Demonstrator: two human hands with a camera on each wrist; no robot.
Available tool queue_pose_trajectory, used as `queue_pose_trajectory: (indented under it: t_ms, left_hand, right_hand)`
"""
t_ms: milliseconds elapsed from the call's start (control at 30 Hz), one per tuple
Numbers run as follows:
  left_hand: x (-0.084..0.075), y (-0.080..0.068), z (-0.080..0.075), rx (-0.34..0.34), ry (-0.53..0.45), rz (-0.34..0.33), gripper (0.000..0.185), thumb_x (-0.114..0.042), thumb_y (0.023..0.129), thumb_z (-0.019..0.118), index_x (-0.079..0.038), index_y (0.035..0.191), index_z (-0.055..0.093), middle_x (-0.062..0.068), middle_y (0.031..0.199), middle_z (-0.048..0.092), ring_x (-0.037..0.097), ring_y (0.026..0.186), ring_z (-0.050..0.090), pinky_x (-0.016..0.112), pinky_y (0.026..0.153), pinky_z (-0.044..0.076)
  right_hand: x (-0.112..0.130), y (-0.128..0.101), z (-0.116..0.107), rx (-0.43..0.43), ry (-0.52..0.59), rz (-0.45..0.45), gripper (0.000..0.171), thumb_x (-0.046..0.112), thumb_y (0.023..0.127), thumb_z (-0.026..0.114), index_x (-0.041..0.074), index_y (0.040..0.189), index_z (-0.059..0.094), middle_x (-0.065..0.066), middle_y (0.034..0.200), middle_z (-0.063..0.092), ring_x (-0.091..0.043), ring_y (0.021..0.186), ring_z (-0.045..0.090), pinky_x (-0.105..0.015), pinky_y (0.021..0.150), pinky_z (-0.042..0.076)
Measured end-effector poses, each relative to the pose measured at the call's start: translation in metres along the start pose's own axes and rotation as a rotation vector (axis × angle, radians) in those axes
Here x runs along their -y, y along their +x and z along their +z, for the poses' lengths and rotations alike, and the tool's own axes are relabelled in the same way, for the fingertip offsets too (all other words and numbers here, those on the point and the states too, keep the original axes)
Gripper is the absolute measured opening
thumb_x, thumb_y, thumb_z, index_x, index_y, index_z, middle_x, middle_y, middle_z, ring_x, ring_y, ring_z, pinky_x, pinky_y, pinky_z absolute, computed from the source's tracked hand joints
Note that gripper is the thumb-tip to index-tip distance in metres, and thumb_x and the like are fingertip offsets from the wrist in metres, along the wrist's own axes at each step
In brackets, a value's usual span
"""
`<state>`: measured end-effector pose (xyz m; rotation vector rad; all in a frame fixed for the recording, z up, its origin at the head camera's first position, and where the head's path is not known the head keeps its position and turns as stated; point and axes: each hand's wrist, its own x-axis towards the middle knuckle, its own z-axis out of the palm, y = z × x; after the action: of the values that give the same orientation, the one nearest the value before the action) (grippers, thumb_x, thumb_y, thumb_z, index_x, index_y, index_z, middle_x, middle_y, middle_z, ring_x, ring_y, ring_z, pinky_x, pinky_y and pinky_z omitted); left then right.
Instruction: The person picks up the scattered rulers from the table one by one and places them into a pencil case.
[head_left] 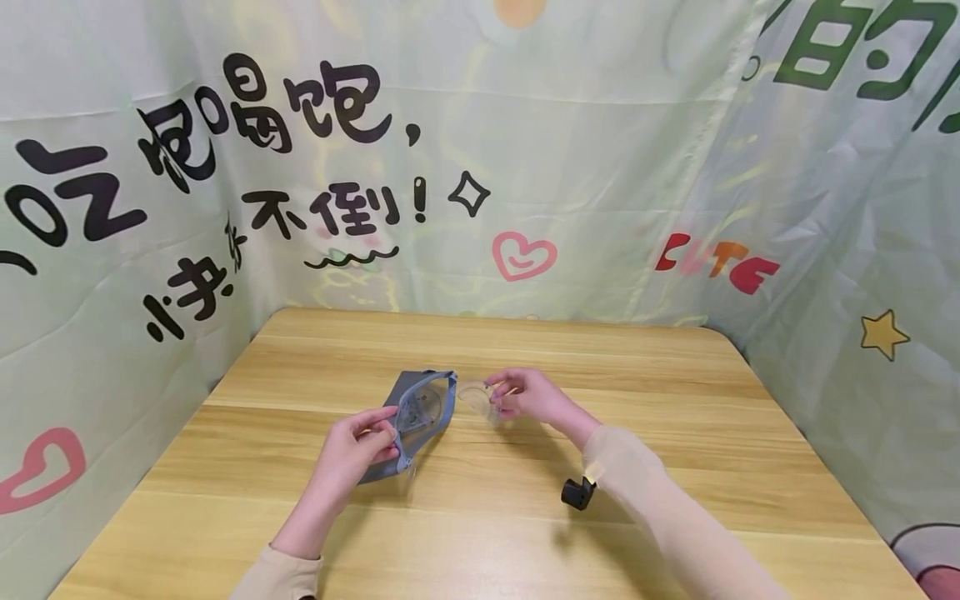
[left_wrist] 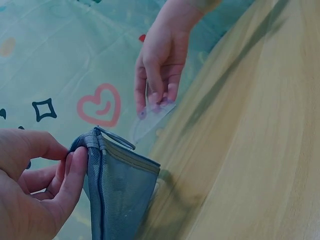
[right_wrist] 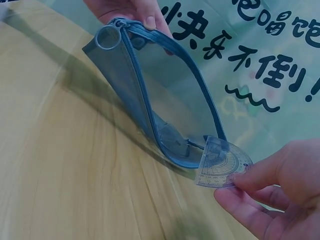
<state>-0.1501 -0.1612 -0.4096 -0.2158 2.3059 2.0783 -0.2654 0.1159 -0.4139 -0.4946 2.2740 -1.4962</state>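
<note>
A blue-grey zippered mesh pouch [head_left: 385, 468] stands tilted on the table, its zip undone and its mouth gaping toward the right. The left hand [head_left: 356, 446] pinches the pouch's edge near one end of the zip, thumb against fingers. Between the thumb and fingers of the right hand [head_left: 528, 394] is a clear plastic protractor [right_wrist: 220, 167]. In the right wrist view the protractor overlaps the lower corner of the pouch's mouth. Inside the pouch lies another clear piece [right_wrist: 172, 142] with dark markings. A round zip ring [right_wrist: 108, 37] hangs at the pouch's near end.
The wooden table [head_left: 480, 533] is bounded by printed fabric walls [head_left: 585, 167] at the back and both sides. A small black device [head_left: 577, 493] shows at the right wrist, by the sleeve [head_left: 637, 471].
</note>
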Motion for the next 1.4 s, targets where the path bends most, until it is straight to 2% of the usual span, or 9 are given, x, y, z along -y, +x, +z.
queue_pose_trajectory:
  t_ms: [267, 533, 833, 1100, 1233, 1400]
  left_hand:
    - [0.0, 0.0, 0.001, 0.002, 0.005, 0.004, 0.042, 0.002, 0.091, 0.059, 0.006, 0.133, 0.057, 0.002, 0.09, 0.054, 0.008, 0.077, 0.06, 0.019, 0.072, 0.061]
    - [0.0, 0.0, 0.001, 0.002, 0.005, 0.003, 0.042, 0.001, 0.091, 0.059, 0.005, 0.133, 0.057, 0.002, 0.091, 0.054, 0.008, 0.077, 0.06, 0.019, 0.072, 0.061]
    - [-0.001, 0.0, 0.001, -0.002, 0.009, -0.001, 0.042, 0.001, 0.091, 0.059, 0.004, 0.133, 0.057, 0.002, 0.092, 0.054, 0.008, 0.077, 0.06, 0.019, 0.072, 0.061]
    - [-0.001, 0.001, 0.001, -0.006, 0.005, 0.001, 0.042, 0.002, 0.091, 0.059, 0.005, 0.133, 0.057, 0.002, 0.091, 0.054, 0.007, 0.076, 0.06, 0.019, 0.072, 0.061]
    - [-0.001, 0.0, 0.002, -0.006, 0.006, 0.005, 0.042, 0.002, 0.091, 0.059, 0.006, 0.133, 0.057, 0.002, 0.091, 0.053, 0.007, 0.076, 0.061, 0.019, 0.072, 0.061]
    - [-0.001, -0.001, 0.002, -0.006, 0.003, 0.009, 0.042, 0.002, 0.091, 0.059, 0.006, 0.133, 0.057, 0.002, 0.091, 0.053, 0.007, 0.076, 0.06, 0.019, 0.072, 0.061]
  right_hand:
    - [0.007, 0.009, 0.009, 0.01, 0.042, 0.019, 0.04, -0.006, 0.091, 0.06, -0.007, 0.131, 0.056, -0.02, 0.104, 0.064, -0.018, 0.086, 0.068, -0.034, 0.08, 0.064]
    - [0.01, 0.017, 0.019, 0.034, 0.068, 0.016, 0.042, -0.007, 0.09, 0.06, -0.006, 0.132, 0.056, -0.021, 0.104, 0.064, -0.015, 0.081, 0.067, -0.037, 0.083, 0.063]
    - [0.015, 0.023, 0.025, 0.019, 0.063, 0.046, 0.042, -0.008, 0.089, 0.06, -0.005, 0.131, 0.057, -0.022, 0.106, 0.065, -0.017, 0.082, 0.068, -0.033, 0.08, 0.064]
    - [0.018, 0.028, 0.03, 0.028, 0.092, 0.063, 0.042, -0.01, 0.09, 0.058, -0.007, 0.132, 0.056, -0.026, 0.109, 0.065, -0.027, 0.088, 0.07, -0.036, 0.082, 0.064]
    - [0.017, 0.031, 0.036, 0.033, 0.101, 0.063, 0.041, -0.01, 0.091, 0.057, -0.008, 0.131, 0.056, -0.025, 0.106, 0.067, -0.023, 0.083, 0.071, -0.039, 0.082, 0.063]
    - [0.017, 0.035, 0.043, 0.013, 0.105, 0.073, 0.037, -0.009, 0.09, 0.058, -0.007, 0.128, 0.059, -0.023, 0.104, 0.068, -0.019, 0.079, 0.07, -0.037, 0.081, 0.064]
